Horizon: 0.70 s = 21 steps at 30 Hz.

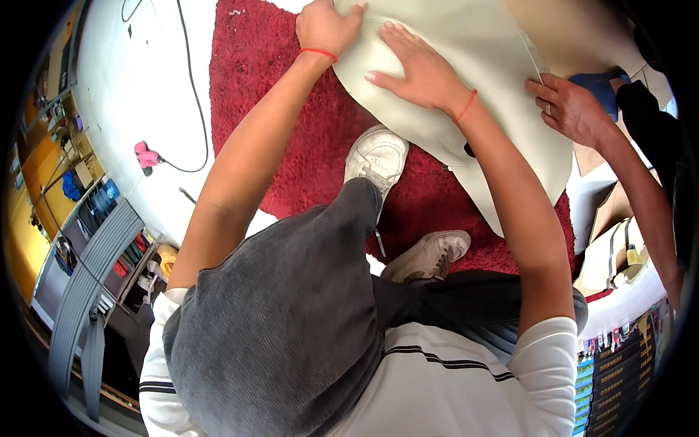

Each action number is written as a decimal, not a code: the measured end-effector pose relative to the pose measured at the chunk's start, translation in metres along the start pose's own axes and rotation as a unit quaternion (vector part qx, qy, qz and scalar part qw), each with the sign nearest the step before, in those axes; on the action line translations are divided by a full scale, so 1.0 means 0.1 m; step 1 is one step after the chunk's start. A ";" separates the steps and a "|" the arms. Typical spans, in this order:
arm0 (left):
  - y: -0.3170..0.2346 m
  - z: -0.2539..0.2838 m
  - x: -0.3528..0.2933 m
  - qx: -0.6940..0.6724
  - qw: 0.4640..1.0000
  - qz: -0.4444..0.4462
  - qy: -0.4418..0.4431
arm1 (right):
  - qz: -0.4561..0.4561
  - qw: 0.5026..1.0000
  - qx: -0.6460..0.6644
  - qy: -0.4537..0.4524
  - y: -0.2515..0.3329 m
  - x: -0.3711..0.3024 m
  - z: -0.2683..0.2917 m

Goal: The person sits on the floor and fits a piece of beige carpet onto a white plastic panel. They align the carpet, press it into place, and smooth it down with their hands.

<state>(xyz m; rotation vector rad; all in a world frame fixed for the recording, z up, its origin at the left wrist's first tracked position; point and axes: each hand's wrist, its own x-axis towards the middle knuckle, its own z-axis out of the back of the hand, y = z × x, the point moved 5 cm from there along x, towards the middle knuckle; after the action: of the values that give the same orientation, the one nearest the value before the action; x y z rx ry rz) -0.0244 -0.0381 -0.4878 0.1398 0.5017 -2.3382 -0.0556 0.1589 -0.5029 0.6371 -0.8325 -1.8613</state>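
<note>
A large cream, leather-like sheet (459, 44) with curved edges and a seam line lies over a red shaggy rug (255, 109). At its far left edge my left hand (325, 28) grips the border, thumb on top; its other fingers are partly hidden. My right hand (426, 71) rests flat on the sheet with its fingers spread. On the right, another person's hand (571, 109), wearing a ring, pinches a seam or edge strip of the same sheet. My shoes, a left one (376, 156) and a right one (437, 255), are on the rug just below the sheet.
A pink corded power tool (148, 158) lies on the white floor at left, its black cable (200, 109) running away upward. Shelving with assorted items (87, 211) stands farther left. An open box with a white bag (615, 247) sits at the right, near the other person's arm.
</note>
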 end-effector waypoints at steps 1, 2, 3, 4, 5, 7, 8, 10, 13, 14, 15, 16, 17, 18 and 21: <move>-0.02 0.03 0.09 0.025 1.000 -0.007 -0.004 | 0.008 1.000 -0.001 -0.018 0.02 0.13 0.01; -0.01 -0.01 0.13 0.024 0.997 0.030 0.070 | 0.001 1.000 0.009 -0.018 0.07 0.21 0.00; 0.00 0.03 0.19 0.014 0.998 0.026 0.061 | 0.003 1.000 0.013 -0.028 0.10 0.29 0.02; 0.03 0.08 0.18 0.005 0.998 0.027 0.056 | 0.004 0.999 0.019 -0.034 0.13 0.30 -0.02; 0.04 0.09 0.17 -0.004 0.998 0.028 0.052 | 0.004 0.999 0.026 -0.039 0.14 0.29 -0.03; 0.03 0.06 0.08 -0.093 0.993 0.001 0.072 | 0.026 0.998 0.056 -0.020 0.12 0.23 0.01; 0.02 0.05 0.03 -0.111 0.991 -0.030 0.074 | 0.037 0.997 0.070 -0.011 0.09 0.20 0.04; 0.05 0.04 -0.02 -0.126 0.987 -0.035 0.094 | -0.028 0.997 0.064 0.032 0.06 -0.03 0.11; -0.07 0.16 0.01 -0.111 0.988 -0.020 0.103 | -0.085 0.995 0.036 0.038 0.01 -0.42 0.18; -0.23 0.23 -0.09 -0.100 0.990 -0.052 0.083 | -0.100 0.994 0.023 0.031 0.00 -0.50 0.19; -0.32 0.28 -0.16 -0.088 0.991 -0.082 0.062 | -0.086 0.995 0.039 0.028 0.01 -0.45 0.14; -0.26 0.25 -0.15 -0.102 0.990 -0.055 0.075 | -0.071 0.996 0.054 0.023 0.05 -0.32 0.11; -0.18 0.18 -0.06 -0.118 0.989 -0.029 0.084 | -0.055 0.996 0.065 0.015 0.03 -0.19 0.09; -0.09 0.12 0.01 -0.134 0.987 -0.003 0.092 | -0.040 0.997 0.063 0.011 0.02 -0.11 0.08; 0.18 0.08 0.06 -0.259 0.960 0.013 0.107 | -0.005 0.997 0.076 0.020 -0.01 -0.04 -0.03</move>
<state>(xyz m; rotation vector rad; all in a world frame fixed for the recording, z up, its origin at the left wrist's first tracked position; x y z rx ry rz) -0.0161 -0.0573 -0.4880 0.1477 1.1919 -2.0970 -0.0523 0.1622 -0.5055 0.7721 -0.9533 -1.7996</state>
